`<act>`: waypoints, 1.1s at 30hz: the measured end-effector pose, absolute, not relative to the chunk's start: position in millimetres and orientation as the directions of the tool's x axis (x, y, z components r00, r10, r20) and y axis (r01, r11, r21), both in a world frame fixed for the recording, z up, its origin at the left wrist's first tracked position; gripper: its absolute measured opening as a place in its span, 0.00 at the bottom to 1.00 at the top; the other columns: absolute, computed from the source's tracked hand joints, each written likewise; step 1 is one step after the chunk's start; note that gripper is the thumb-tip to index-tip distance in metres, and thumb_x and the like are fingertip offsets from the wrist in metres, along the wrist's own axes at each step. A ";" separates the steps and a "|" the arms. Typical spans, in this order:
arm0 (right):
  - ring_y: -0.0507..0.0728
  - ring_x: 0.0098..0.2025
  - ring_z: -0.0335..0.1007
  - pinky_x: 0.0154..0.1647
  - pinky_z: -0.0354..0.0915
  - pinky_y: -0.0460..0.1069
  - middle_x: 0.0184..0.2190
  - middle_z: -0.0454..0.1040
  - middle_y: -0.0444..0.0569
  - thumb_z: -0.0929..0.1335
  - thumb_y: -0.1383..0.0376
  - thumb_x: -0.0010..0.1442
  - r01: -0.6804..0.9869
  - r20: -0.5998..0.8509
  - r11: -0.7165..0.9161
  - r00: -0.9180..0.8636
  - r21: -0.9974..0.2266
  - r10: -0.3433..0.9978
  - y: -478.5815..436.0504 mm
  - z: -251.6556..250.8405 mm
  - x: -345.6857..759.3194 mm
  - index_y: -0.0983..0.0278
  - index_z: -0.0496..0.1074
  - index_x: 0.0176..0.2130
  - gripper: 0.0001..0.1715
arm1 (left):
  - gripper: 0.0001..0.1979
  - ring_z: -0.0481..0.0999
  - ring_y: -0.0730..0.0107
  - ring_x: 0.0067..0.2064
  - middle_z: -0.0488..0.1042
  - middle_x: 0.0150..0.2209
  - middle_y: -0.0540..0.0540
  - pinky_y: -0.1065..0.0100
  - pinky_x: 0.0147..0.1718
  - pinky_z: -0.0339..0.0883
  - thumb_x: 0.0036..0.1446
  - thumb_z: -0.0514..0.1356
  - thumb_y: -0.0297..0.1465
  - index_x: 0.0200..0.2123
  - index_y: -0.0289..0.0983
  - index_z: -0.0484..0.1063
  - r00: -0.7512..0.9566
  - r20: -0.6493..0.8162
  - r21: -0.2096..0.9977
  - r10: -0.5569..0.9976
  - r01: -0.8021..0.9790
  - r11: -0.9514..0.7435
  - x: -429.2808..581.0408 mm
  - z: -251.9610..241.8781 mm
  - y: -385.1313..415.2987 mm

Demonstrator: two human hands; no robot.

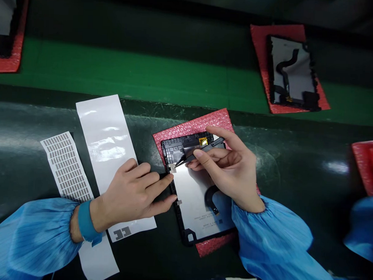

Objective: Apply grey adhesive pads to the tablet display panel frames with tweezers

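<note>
A tablet screen assembly [190,201] with a black frame and silvery back lies tilted on a red bubble-wrap sheet [193,126]. In my right hand [228,166] is a pair of dark tweezers [198,152], their tips at a small grey sticker [172,168] by the frame's left edge. My left hand [135,191] holds nothing; its index finger and thumb stretch apart to that same edge, the index fingertip just below the sticker. Lower on the edge is another small grey piece [179,202]. A black flex cable [211,198] rests on the silvery back, partly hidden by my right hand.
A white backing sheet [104,133] with a few grey stickers and a sheet of small grey rectangles [69,164] lie at left. Across the green strip [140,73], another screen assembly [293,74] sits on red wrap. A blue sleeve [363,232] shows at right.
</note>
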State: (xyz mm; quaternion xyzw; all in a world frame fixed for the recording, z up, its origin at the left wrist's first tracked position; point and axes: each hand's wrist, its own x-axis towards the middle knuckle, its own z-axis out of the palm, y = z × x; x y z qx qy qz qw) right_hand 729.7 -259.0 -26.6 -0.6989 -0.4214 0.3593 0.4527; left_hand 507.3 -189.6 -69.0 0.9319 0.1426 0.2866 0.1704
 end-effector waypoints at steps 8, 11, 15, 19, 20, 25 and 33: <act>0.58 0.26 0.81 0.29 0.79 0.50 0.24 0.80 0.43 0.76 0.56 0.63 0.264 -0.099 -0.208 0.375 -0.942 0.922 -260.4 -27.0 731.7 0.60 0.64 0.60 0.33 | 0.15 0.67 0.68 0.33 0.73 0.27 0.51 0.61 0.32 0.51 0.65 0.63 0.41 0.46 0.36 0.79 0.788 0.493 0.391 0.369 0.178 -0.903 508.1 -66.6 -189.5; 0.58 0.26 0.81 0.29 0.79 0.49 0.24 0.80 0.42 0.76 0.58 0.63 0.259 -0.088 -0.194 0.372 -0.946 0.924 -260.8 -27.6 732.4 0.61 0.64 0.60 0.32 | 0.15 0.71 0.64 0.39 0.78 0.35 0.49 0.60 0.35 0.54 0.65 0.63 0.42 0.48 0.39 0.79 0.785 0.476 0.380 0.396 0.223 -0.898 508.5 -64.8 -189.4; 0.58 0.26 0.81 0.29 0.79 0.49 0.24 0.80 0.42 0.76 0.59 0.63 0.251 -0.091 -0.195 0.371 -0.948 0.924 -261.5 -28.1 733.3 0.61 0.64 0.59 0.31 | 0.19 0.73 0.55 0.55 0.78 0.53 0.46 0.56 0.46 0.59 0.66 0.60 0.44 0.54 0.41 0.76 0.795 0.452 0.326 0.404 0.275 -0.905 508.7 -65.1 -188.9; 0.58 0.26 0.81 0.29 0.79 0.50 0.24 0.80 0.42 0.76 0.58 0.63 0.259 -0.093 -0.198 0.367 -0.946 0.926 -261.9 -27.7 733.1 0.61 0.64 0.59 0.31 | 0.22 0.68 0.52 0.65 0.73 0.62 0.48 0.51 0.54 0.58 0.69 0.55 0.47 0.57 0.41 0.74 0.842 0.393 0.302 0.370 0.262 -0.916 509.5 -66.1 -189.5; 0.58 0.26 0.81 0.29 0.79 0.50 0.23 0.80 0.42 0.76 0.58 0.63 0.262 -0.093 -0.200 0.368 -0.944 0.925 -261.9 -27.6 732.8 0.60 0.64 0.59 0.31 | 0.23 0.67 0.51 0.66 0.72 0.63 0.48 0.50 0.54 0.58 0.70 0.53 0.48 0.57 0.41 0.74 0.848 0.381 0.293 0.368 0.267 -0.918 509.7 -66.0 -190.0; 0.58 0.26 0.81 0.30 0.80 0.50 0.24 0.80 0.42 0.77 0.57 0.61 0.269 -0.088 -0.216 0.418 -0.939 0.904 -260.9 -27.5 731.3 0.60 0.65 0.59 0.32 | 0.27 0.66 0.52 0.66 0.71 0.64 0.46 0.47 0.56 0.56 0.72 0.49 0.50 0.58 0.38 0.73 0.855 0.370 0.244 0.363 0.288 -0.926 508.9 -64.0 -192.4; 0.60 0.26 0.81 0.28 0.78 0.50 0.23 0.79 0.42 0.78 0.51 0.56 0.212 -0.104 -0.252 0.534 -0.944 0.839 -260.3 -32.3 738.9 0.61 0.66 0.62 0.41 | 0.33 0.67 0.48 0.63 0.70 0.64 0.42 0.41 0.63 0.51 0.67 0.53 0.55 0.63 0.38 0.69 0.865 0.303 0.325 0.400 0.301 -0.897 509.3 -66.5 -196.9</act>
